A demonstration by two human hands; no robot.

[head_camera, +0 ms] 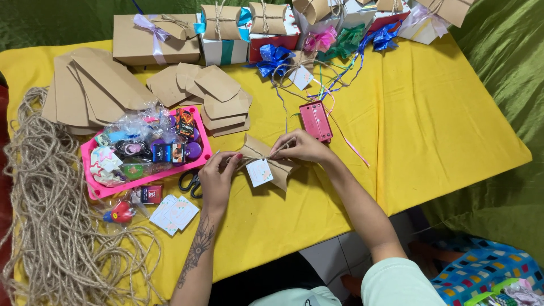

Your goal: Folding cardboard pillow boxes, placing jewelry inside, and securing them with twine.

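Note:
A brown paper pillow box (pixel 266 158) lies on the yellow tablecloth (pixel 430 124) at the middle. Twine (pixel 265 157) runs around it, and a small white tag (pixel 260 172) hangs from the twine. My left hand (pixel 218 175) pinches a twine end at the box's left side. At the box's upper right, my right hand (pixel 303 147) grips the other twine end. Both hands touch the box.
A pink tray (pixel 97 189) of small wrapped trinkets sits left of the box, with black scissors (pixel 191 182) beside it. A big heap of jute rope (pixel 51 215) fills the left edge. Flat brown boxes (pixel 96 85), wrapped gifts (pixel 153 39), ribbons (pixel 275 59) and a pink case (pixel 315 120) lie beyond.

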